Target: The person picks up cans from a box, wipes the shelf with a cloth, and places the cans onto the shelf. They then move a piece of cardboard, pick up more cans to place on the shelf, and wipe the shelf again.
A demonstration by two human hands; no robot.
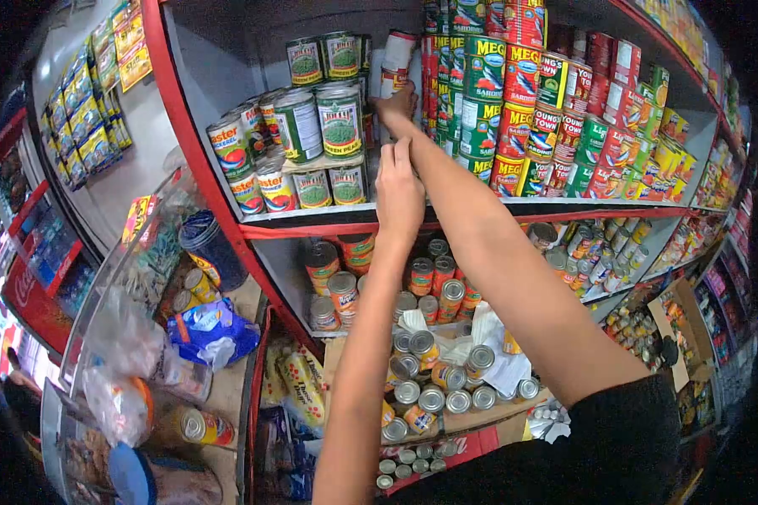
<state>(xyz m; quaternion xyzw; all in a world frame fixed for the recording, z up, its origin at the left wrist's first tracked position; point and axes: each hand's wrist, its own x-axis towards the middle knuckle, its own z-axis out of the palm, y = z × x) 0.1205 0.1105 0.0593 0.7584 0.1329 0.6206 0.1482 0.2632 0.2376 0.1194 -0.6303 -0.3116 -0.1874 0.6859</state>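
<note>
My right hand [396,109] reaches deep into the upper shelf, its fingers closed around the lower part of a can [397,57] with a red, white and pale label. That can leans slightly at the back, in the gap between two groups of stacked cans. Below it, my left hand [400,189] is raised at the shelf's front edge, close to my right wrist, with fingers extended and nothing seen in them. Green pea cans [339,122] stand stacked just left of my hands. On the right rise tall stacks of green and red sardine cans [484,67].
Mackerel cans [229,145] fill the upper shelf's left end. Lower down, many cans [451,295] crowd a second shelf and a cardboard box. At left, a counter [244,328] holds a blue pack [213,332] and plastic bags. A red-edged upright [181,109] borders the shelf.
</note>
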